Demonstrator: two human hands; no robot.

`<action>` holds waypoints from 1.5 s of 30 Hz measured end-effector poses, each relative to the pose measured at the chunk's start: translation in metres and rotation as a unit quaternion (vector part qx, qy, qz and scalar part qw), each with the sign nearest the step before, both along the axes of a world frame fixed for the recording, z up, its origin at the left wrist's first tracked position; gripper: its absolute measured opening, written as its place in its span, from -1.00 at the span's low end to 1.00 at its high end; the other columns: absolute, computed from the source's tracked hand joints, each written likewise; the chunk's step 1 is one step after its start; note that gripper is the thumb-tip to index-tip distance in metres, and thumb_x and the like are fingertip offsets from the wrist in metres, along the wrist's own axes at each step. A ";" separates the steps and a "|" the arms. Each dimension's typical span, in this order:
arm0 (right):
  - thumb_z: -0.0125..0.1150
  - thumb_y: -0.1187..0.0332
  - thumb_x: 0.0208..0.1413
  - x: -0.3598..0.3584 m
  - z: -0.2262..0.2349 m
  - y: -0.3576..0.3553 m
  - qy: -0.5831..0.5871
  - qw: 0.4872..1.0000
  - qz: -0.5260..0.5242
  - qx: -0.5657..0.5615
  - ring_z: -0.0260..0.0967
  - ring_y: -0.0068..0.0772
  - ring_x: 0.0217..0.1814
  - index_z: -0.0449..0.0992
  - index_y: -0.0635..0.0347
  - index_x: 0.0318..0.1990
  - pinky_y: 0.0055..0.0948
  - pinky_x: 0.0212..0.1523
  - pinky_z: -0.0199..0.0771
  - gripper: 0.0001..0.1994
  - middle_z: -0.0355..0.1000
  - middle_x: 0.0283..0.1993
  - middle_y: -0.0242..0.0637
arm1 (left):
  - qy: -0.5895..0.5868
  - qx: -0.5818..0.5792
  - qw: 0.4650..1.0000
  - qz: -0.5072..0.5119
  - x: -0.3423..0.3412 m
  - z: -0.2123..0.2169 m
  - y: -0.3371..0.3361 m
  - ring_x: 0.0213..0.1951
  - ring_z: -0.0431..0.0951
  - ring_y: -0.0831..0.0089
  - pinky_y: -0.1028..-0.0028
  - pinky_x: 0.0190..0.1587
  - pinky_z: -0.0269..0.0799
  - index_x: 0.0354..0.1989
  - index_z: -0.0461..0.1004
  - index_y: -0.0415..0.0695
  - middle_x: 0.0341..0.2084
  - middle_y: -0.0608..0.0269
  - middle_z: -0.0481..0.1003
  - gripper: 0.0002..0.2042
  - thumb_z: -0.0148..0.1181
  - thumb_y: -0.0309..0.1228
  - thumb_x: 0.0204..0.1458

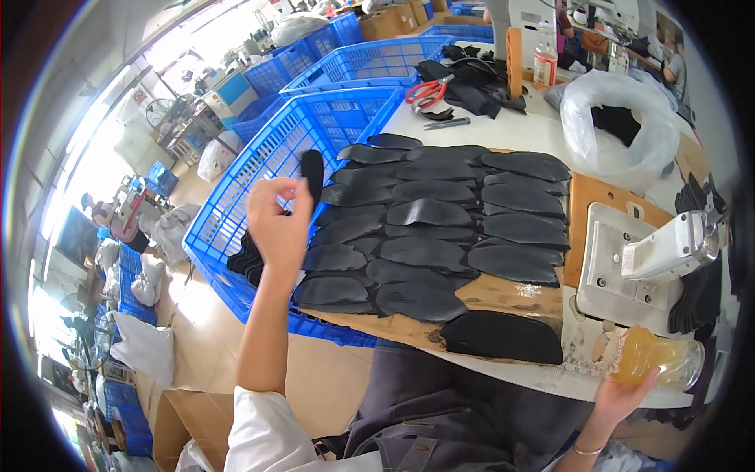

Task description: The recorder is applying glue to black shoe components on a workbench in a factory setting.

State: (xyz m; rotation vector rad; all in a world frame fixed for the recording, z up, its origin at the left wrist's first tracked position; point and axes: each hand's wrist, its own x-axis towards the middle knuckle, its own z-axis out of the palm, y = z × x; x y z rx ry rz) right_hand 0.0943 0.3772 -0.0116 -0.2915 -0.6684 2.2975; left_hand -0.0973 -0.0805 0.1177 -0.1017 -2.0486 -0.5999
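My left hand (277, 212) is raised above the near blue crate, pinching a small black shoe-shaped piece (312, 175) between thumb and fingers. Rows of overlapping black pieces (429, 212), some with a shiny surface, cover a brown cardboard sheet (503, 295) on the table. At its near edge lies one matte black piece (502, 337) by itself. My right hand (625, 400) grips a tilted glass jar (659, 359) of yellow, glue-like stuff at the table's right front edge. The jar's rim is crusted, and part of the hand is hidden behind it.
A blue crate (346, 101) with stacked black pieces (248, 259) stands left of the table. Red-handled scissors (427, 93) and black scraps lie at the back. A white sewing machine (668, 250) and a plastic bag (578, 110) are at right.
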 end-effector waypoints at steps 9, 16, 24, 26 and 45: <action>-0.05 0.17 0.23 0.007 -0.006 0.009 0.015 0.999 0.039 0.024 0.10 -0.25 0.31 0.09 0.27 0.25 -0.30 0.29 0.09 -0.48 0.16 0.27 -0.14 | -0.257 -0.060 0.963 -0.060 -0.008 -0.059 -0.009 -0.47 0.43 0.33 0.40 -0.36 0.34 -0.61 0.42 -0.14 -0.63 0.28 0.38 -0.80 0.35 -0.37 -0.21; -0.05 0.04 0.19 -0.001 0.007 -0.007 -0.017 0.996 -0.019 0.087 0.00 -0.02 0.35 -0.03 0.28 0.29 -0.12 0.33 -0.01 -0.34 0.00 0.31 0.11 | -0.036 -0.053 0.982 -0.175 0.041 -0.057 0.040 -0.52 0.37 0.29 0.37 -0.42 0.24 -0.52 0.40 -0.15 -0.57 0.24 0.43 -0.85 0.27 -0.60 -0.21; 0.29 0.03 -0.08 -0.026 0.090 -0.093 -0.048 0.868 0.163 0.467 0.25 -0.09 0.14 0.06 0.24 0.23 -0.22 0.07 0.37 -0.21 0.17 0.18 0.02 | -0.037 -0.109 0.916 -0.385 0.104 -0.104 0.101 -0.31 0.50 0.37 0.44 -0.33 0.36 -0.26 0.53 -0.16 -0.35 0.26 0.49 -0.71 0.30 -0.52 -0.26; 0.37 0.14 -0.12 -0.043 0.106 -0.112 -0.033 0.820 0.248 0.515 0.25 -0.20 0.14 0.11 0.23 0.20 -0.30 0.07 0.37 -0.24 0.18 0.18 -0.05 | -0.012 -0.084 0.921 -0.380 0.104 -0.114 0.098 -0.32 0.52 0.36 0.44 -0.31 0.38 -0.27 0.52 -0.19 -0.34 0.23 0.52 -0.73 0.24 -0.53 -0.24; 0.32 0.50 -0.19 -0.049 0.139 -0.141 -0.144 0.442 0.104 0.879 0.30 -0.32 0.03 0.25 0.28 0.08 -0.39 0.03 0.34 -0.41 0.28 0.07 -0.14 | 0.041 -0.112 0.939 -0.323 0.103 -0.122 0.097 -0.37 0.47 0.52 0.53 -0.34 0.30 -0.37 0.55 -0.11 -0.42 0.39 0.50 -0.77 0.21 -0.48 -0.32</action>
